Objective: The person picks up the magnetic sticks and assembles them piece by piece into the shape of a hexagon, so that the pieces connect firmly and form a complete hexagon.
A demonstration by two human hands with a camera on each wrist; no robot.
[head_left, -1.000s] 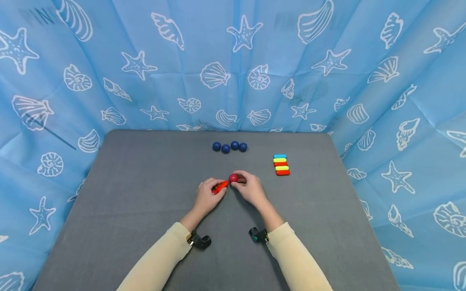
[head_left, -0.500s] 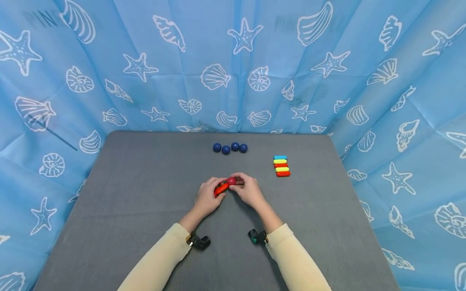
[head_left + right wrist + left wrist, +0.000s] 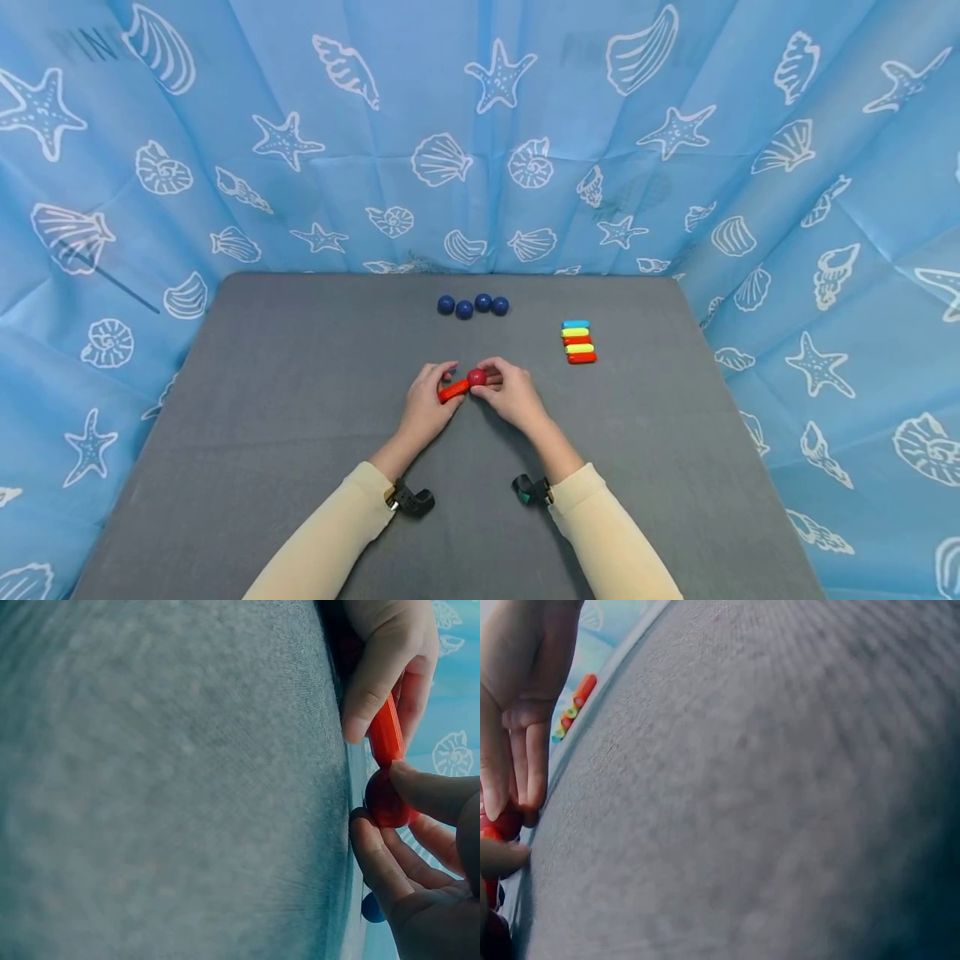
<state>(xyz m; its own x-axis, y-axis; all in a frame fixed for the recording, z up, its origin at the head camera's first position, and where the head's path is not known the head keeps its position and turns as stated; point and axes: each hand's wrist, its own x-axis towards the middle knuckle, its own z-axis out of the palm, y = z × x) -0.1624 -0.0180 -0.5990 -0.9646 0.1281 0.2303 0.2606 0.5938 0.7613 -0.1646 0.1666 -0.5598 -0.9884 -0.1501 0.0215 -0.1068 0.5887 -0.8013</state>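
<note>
My left hand (image 3: 424,407) holds a short red stick (image 3: 453,390) that points toward the other hand. In the right wrist view the same red stick (image 3: 385,733) emerges between the left thumb and fingers. A dark red shape (image 3: 496,936) shows at the lower left edge of the left wrist view, mostly hidden. Pinched between thumb and fingertips of my right hand (image 3: 517,396) is a dark red ball (image 3: 476,377). The ball (image 3: 386,799) meets the free end of the stick. Both hands work low over the middle of the grey table.
Several dark blue balls (image 3: 465,309) stand in an uneven row near the table's far edge. To the right lie several short sticks (image 3: 577,341) side by side, blue, yellow and red. A blue shell-patterned curtain (image 3: 480,167) hangs behind the grey table (image 3: 300,350).
The right hand has brought the red ball leftward against the stick's end. The left fingers have loosened and drawn back, baring more of the stick.
</note>
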